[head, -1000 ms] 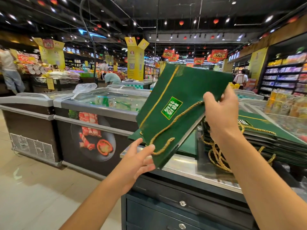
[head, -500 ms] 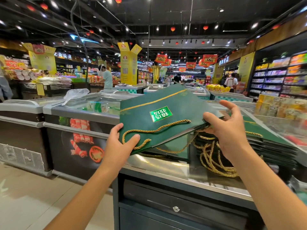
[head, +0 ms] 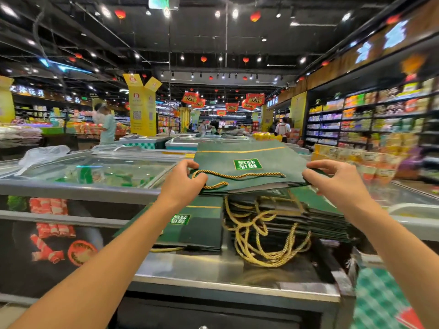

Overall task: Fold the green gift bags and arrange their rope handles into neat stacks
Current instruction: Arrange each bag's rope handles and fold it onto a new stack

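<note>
A flat dark green gift bag [head: 249, 167] with a gold rope handle [head: 234, 176] and a green label is held level in the air between both hands. My left hand [head: 184, 180] grips its left edge near the rope's end. My right hand [head: 332, 178] pinches its right edge. Below it lies a tall stack of green bags [head: 316, 214] with several gold ropes [head: 263, 243] spilling over the front. A lower stack of green bags [head: 199, 226] lies to the left on the steel counter [head: 213, 274].
Glass-topped chest freezers [head: 90, 172] stand to the left and behind the counter. Stocked shelves [head: 370, 119] line the right wall. Shoppers stand far back in the aisles. A green checked surface [head: 382, 302] shows at the lower right.
The held bag swung from tilted upright down to level and moved right, over the tall stack. My left hand shifted onto its left edge, my right hand onto its right edge.
</note>
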### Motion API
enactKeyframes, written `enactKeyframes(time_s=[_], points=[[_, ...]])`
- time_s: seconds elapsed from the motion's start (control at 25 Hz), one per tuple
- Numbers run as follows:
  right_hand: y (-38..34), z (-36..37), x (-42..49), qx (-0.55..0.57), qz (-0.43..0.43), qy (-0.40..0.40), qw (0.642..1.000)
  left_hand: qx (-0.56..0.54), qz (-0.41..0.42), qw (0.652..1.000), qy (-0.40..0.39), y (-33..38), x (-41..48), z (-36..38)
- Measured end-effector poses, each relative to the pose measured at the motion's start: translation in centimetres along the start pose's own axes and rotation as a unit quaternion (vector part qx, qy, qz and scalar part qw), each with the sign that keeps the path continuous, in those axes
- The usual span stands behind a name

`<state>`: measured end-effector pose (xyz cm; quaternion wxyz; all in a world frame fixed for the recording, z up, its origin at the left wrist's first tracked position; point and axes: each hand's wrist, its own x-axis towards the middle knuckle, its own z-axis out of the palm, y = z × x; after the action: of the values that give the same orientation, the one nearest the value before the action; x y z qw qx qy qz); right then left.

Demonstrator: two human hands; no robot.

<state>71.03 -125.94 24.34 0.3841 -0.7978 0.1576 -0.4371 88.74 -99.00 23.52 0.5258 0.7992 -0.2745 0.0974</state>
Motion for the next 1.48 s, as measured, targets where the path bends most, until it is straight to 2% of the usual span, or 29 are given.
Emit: enactKeyframes(time_s=[0.28,0.52,0.6,0.72,0.84,0.92,1.04,1.28,1.48], points=[[5.0,-3.7,-0.2,-0.122,0.038,0.0,0.992,0.021,0.021,0.996,-0.082,0.7,1.6,6.0],[7.3,-3.4,-1.2,-0.21,0.059,-0.053,0.974,0.095,0.03,0.985,-0.143,-0.6,1.9,7.7],[7.0,-3.4,-1.2,-0.225,0.051,-0.061,0.971,0.13,0.039,0.98,-0.146,-0.8,2.2,7.6],[6.5,-3.5,-0.3,-0.258,0.021,-0.054,0.964,0.199,0.093,0.97,-0.107,-0.1,2.7,6.9],[5.0,-2.9,1.3,-0.267,-0.005,-0.06,0.962,0.199,0.163,0.963,-0.08,1.8,4.1,6.2],[4.1,-1.7,2.7,-0.27,-0.019,-0.098,0.958,0.209,0.202,0.952,-0.094,3.3,5.3,6.6],[3.6,0.6,4.8,-0.276,-0.015,-0.177,0.944,0.28,0.231,0.918,-0.161,4.7,7.2,8.3],[6.4,3.1,6.5,-0.308,0.047,-0.312,0.898,0.373,0.17,0.857,-0.313,1.3,8.5,12.5],[8.8,4.5,5.8,-0.356,0.065,-0.337,0.869,0.382,0.14,0.85,-0.334,-1.9,8.2,15.0]])
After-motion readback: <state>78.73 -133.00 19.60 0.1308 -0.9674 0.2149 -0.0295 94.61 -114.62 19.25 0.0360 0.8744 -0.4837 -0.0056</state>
